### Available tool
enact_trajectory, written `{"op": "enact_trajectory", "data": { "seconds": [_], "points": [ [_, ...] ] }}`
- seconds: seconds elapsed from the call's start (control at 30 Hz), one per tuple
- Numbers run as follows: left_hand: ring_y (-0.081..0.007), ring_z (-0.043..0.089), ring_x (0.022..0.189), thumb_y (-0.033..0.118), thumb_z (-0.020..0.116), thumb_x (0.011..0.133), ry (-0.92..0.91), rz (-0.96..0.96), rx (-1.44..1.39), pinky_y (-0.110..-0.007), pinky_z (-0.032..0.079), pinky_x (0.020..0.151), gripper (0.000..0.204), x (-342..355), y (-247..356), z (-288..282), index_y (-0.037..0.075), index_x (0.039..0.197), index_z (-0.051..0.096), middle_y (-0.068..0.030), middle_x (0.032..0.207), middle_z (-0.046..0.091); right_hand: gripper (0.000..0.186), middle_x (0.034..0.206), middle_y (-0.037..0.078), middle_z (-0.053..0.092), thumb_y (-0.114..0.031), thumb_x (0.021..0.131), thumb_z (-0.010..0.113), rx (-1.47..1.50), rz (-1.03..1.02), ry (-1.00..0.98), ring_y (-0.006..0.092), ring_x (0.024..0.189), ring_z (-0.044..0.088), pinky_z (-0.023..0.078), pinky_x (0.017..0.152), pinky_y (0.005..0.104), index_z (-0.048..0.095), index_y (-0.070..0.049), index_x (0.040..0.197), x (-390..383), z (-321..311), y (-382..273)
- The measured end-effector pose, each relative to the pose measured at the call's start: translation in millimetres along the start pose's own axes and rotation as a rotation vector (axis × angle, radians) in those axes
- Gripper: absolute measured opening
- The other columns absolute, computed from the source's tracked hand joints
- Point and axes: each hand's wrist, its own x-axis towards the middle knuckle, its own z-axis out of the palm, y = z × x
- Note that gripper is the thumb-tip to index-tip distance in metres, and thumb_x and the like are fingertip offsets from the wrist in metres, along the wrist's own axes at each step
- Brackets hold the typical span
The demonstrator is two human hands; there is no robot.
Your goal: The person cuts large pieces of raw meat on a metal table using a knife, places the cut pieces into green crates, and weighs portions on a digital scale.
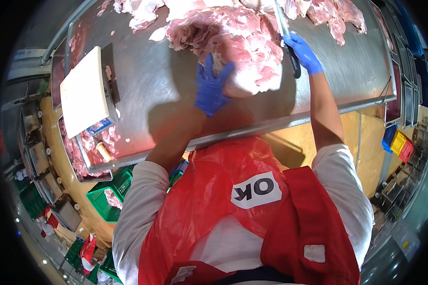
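A large slab of raw pink meat (254,52) with pale fat lies on the steel table in front of me. My left hand (210,90), in a blue glove, rests with spread fingers against its near left edge. On the other side, my gloved right hand (305,53) is closed round the black handle of a knife (296,69). The knife's long blade points away from me, along the right side of the slab, and its tip runs to the picture's upper edge.
More raw meat pieces (335,16) lie along the table's far side. At left stand a tilted white board (84,92), a wooden-handled tool (103,152) and a tray (83,177) of meat scraps. A green crate (100,204) is below the raised steel table edge (252,129).
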Motion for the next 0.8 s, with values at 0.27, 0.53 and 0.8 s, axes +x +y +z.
{"op": "enact_trajectory", "data": {
  "seconds": [0.27,0.53,0.8],
  "points": [
    [-0.0447,0.047,0.127,0.014,0.079,0.076,-0.016,-0.014,-0.651,-0.047,0.044,0.105,0.069,23.5,-88.7,-25.5,0.017,0.14,0.052,-0.0259,0.152,0.033,0.028,0.074,-0.005,0.055,-0.038,0.098,0.064,0.124,0.157,-0.272,0.0059,0.06,0.05,0.044,0.053,0.0229,0.065,-0.009,0.098,-27.8,65.8,12.4],
    [-0.0413,0.062,0.105,0.013,0.067,0.087,0.12,-0.313,-0.343,-0.043,0.051,0.089,0.031,11.5,-127.4,-40.2,0.003,0.117,0.066,-0.0242,0.119,0.064,0.024,0.083,-0.005,0.054,-0.031,0.103,0.055,0.451,0.1,-0.292,0.0061,0.075,0.05,0.044,0.069,0.0218,0.062,-0.008,0.105,-112.1,137.1,19.5],
    [-0.042,0.06,0.106,0.028,0.082,0.069,0.238,-0.018,0.166,-0.051,0.047,0.092,0.049,-82.5,-31.1,-72.1,0.009,0.111,0.068,-0.0175,0.114,0.062,0.034,0.088,-0.002,0.058,-0.032,0.103,0.056,0.6,0.183,-0.322,0.0064,0.078,0.052,0.046,0.069,0.0217,0.061,-0.004,0.123,-120.4,179.6,36.5]
  ]
}}
